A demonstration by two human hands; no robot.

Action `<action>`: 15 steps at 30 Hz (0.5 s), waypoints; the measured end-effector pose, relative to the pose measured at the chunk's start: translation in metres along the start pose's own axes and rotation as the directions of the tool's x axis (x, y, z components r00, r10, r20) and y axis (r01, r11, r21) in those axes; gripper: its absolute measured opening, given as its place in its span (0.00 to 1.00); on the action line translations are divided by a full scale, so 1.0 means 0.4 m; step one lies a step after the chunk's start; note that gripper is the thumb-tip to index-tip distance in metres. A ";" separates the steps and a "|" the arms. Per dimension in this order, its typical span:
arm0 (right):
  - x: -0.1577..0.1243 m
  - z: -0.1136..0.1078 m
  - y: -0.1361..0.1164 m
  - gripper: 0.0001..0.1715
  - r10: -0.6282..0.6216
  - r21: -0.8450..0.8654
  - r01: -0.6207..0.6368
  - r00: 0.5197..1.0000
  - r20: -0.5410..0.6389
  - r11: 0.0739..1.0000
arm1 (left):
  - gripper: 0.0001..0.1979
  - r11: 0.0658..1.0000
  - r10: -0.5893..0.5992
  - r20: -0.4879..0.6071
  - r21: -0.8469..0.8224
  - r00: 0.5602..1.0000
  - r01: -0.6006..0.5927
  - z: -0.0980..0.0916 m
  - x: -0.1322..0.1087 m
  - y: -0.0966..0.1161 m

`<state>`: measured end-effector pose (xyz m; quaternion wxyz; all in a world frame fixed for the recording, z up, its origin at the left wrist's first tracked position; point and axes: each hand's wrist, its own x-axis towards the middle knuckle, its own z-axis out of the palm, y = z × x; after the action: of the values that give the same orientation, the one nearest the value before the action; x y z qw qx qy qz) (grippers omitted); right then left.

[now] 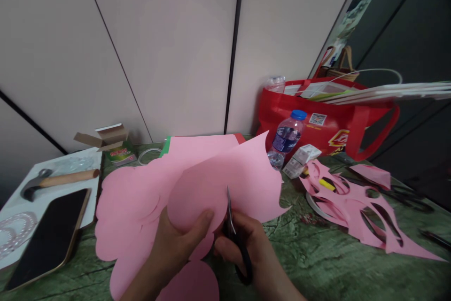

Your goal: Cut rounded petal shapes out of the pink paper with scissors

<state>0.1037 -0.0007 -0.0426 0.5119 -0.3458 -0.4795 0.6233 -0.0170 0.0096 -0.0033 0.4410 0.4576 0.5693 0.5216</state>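
A sheet of pink paper (252,181) is pinched in my left hand (185,240), thumb on top, along its rounded, partly cut edge. My right hand (246,240) grips black-handled scissors (240,249). Their blades meet the paper just right of my left thumb, one blade tip showing above the sheet. The sheet's right edge is ragged, with curved cut-outs and pointed corners. Beneath and to the left lie several rounded pink paper pieces (123,207), overlapping each other. Behind them rests a stack of paper with pink on top and green and red edges showing.
Pink paper scraps (378,226) lie on the right, by a small white carton (301,160), a plastic bottle (289,134) and a red bag (292,104). At left are a hammer (66,179), a phone (49,235), beads (17,233) and an opened box (121,150). A wall panel stands behind.
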 end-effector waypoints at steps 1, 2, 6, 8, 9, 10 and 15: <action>0.000 0.000 -0.002 0.17 0.000 -0.015 0.000 1.000 0.004 1.000 | 0.12 1.000 -0.001 -0.003 0.007 1.000 0.001 -0.001 0.000 0.000; 0.000 0.001 -0.003 0.17 0.000 -0.023 0.000 1.000 0.007 1.000 | 0.12 1.000 0.000 -0.005 0.012 1.000 0.000 -0.002 0.001 -0.001; -0.001 0.001 -0.002 0.17 -0.005 0.006 0.005 1.000 0.012 1.000 | 0.13 1.000 -0.002 -0.004 0.014 1.000 0.002 -0.005 0.004 -0.002; -0.001 0.000 -0.001 0.17 -0.013 -0.012 0.013 1.000 0.023 1.000 | 0.12 1.000 0.005 0.002 0.015 1.000 -0.005 -0.006 0.005 -0.003; -0.001 -0.001 0.000 0.18 -0.017 -0.028 0.018 0.999 0.028 0.999 | 0.12 1.000 0.008 0.002 0.024 1.000 -0.008 -0.007 0.006 -0.003; -0.001 -0.001 -0.001 0.18 -0.022 -0.041 0.023 0.999 0.031 0.999 | 0.11 0.999 0.010 -0.002 0.034 1.000 -0.010 -0.007 0.006 -0.004; 0.001 -0.002 -0.002 0.18 -0.016 -0.076 0.017 1.000 0.012 0.997 | 0.10 1.000 0.008 -0.021 0.030 1.000 -0.007 -0.008 0.006 -0.003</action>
<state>0.1045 -0.0001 -0.0419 0.5009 -0.3574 -0.5085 0.6024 -0.0206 0.0112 -0.0045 0.4262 0.4608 0.5797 0.5196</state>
